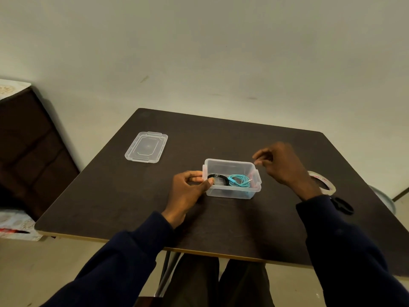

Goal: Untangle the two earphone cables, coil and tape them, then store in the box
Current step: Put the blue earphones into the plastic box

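Both coils sit in the box (230, 192): black cable (219, 177) at its left end, teal cable (240, 181) at its right. Left hand (188, 191) pinches the box's left wall, steadying it, I reckon. Right hand (285, 165) hovers off the box's far right corner, fingers curled and blurred, so I can't tell if they pinch anything. Lid (146, 149) lies well left of the box.

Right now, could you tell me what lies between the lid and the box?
Only bare table separates lid from box, per the head view.

Left hand (188, 191) forward, fingers curled; right hand (282, 167) raised, fingers loosely bent
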### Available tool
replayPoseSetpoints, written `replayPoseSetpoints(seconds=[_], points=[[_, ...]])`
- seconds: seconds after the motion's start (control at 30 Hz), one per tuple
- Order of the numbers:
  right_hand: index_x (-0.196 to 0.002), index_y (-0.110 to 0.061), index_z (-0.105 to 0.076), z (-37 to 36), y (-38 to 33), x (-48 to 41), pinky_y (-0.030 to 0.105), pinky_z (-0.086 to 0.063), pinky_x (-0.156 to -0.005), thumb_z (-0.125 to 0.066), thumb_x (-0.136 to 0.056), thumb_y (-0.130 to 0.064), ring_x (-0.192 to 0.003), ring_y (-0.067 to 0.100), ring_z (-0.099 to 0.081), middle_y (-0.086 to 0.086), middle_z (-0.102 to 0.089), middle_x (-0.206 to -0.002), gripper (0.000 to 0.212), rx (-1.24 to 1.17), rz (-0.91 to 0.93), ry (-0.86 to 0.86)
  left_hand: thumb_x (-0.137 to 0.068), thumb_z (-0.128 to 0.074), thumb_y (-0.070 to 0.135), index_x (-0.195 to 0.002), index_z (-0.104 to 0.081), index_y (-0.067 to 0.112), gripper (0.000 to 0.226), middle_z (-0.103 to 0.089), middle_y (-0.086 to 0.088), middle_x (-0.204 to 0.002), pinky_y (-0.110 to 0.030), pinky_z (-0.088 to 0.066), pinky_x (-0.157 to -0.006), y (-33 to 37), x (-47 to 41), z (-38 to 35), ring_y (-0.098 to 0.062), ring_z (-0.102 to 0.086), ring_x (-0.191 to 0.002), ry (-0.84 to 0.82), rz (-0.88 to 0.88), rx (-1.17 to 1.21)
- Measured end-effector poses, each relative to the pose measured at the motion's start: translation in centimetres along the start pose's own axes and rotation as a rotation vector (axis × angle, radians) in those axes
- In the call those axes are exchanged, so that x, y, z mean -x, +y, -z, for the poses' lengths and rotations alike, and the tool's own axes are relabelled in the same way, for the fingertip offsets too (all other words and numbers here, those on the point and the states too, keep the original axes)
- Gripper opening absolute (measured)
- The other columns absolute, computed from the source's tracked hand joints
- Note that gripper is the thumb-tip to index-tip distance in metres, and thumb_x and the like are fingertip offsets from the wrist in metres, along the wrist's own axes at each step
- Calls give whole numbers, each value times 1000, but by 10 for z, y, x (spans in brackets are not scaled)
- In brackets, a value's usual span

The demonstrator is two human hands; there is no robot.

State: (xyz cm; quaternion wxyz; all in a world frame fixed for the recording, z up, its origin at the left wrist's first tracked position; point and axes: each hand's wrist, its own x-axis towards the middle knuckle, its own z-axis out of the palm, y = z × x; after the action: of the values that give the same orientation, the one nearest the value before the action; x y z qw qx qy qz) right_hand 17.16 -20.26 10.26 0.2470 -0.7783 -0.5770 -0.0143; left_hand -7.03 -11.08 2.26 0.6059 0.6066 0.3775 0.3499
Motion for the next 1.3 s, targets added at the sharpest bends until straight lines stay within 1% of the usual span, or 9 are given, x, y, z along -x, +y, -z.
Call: replayPoseSetpoints(seconds=[0.13, 0.3, 0.4, 0.63, 0.83, 0.93, 1.07, 1.17, 1.3], points=[[-100, -12, -77, -19, 7, 28, 0, -43, -57, -73, -88, -16, -67, -5, -59, 0, -75, -95, 14, -118, -123, 136, -85, -76, 28, -114, -68, 24, 30, -73, 4, -108, -31, -60, -86, -8, 5, 0, -10, -72, -97, 3, -19, 61], [-119, -14, -70, -49, 4, 66, 18, -56, -80, -71, -90, -21, -91, 6, -68, -3, -71, -111, 30, -442, -358, 299, -88, -73, 24, -125, -67, 18, 38, -72, 6, -111, -27, -59, -87, -14, 5, 3, -10, -71, -100, 2, -42, 60], [-123, -15, -67, -59, 2, 75, 15, -53, -78, -67, -92, -20, -98, 8, -66, -1, -68, -118, 31, -588, -458, 312, -90, -70, 22, -127, -65, 18, 37, -71, 10, -109, -21, -58, -83, -13, 3, 2, -10, -70, -102, -6, -55, 62], [-119, -16, -69, -63, 7, 74, 15, -55, -76, -68, -91, -22, -99, 6, -67, 3, -70, -120, 29, -630, -457, 358, -92, -69, 20, -131, -63, 13, 40, -71, 1, -120, -30, -58, -92, -9, -9, -5, -12, -70, -107, -44, -47, 67], [-119, -14, -69, -59, 12, 67, 11, -50, -73, -68, -91, -21, -94, 7, -66, 5, -71, -118, 29, -569, -448, 379, -91, -70, 19, -111, -72, 20, 20, -75, -4, -109, -33, -60, -87, 4, -20, 2, -18, -73, -99, -135, 32, 42], [-119, -15, -69, -54, 15, 63, 11, -48, -74, -68, -92, -21, -90, 3, -64, 4, -71, -117, 27, -502, -438, 352, -86, -77, 15, -103, -75, 15, 17, -77, -6, -99, -34, -62, -82, 11, -39, 31, -19, -74, -91, 0, -30, -103], [-116, -13, -70, -47, 17, 57, 7, -44, -68, -69, -91, -19, -81, -5, -59, 2, -71, -111, 26, -439, -423, 269, -77, -82, 7, -107, -75, 17, 32, -71, -2, -112, -37, -53, -95, 12, -68, 93, -18, -64, -99, 283, -304, -601], [-117, -13, -69, -45, 17, 56, 5, -42, -64, -69, -91, -19, -77, -7, -57, 0, -69, -106, 27, -399, -410, 285, -75, -84, 7, -106, -76, 13, 33, -69, -4, -114, -40, -45, -100, 3, -82, 136, -29, -58, -112, 256, -279, -869], [-117, -12, -70, -46, 14, 56, 4, -42, -66, -71, -90, -19, -80, -2, -59, 7, -72, -111, 28, -343, -357, 310, -74, -86, 9, -87, -78, 16, 17, -72, -5, -100, -39, -48, -94, -6, -86, 154, -27, -62, -102, 242, -238, -834]])
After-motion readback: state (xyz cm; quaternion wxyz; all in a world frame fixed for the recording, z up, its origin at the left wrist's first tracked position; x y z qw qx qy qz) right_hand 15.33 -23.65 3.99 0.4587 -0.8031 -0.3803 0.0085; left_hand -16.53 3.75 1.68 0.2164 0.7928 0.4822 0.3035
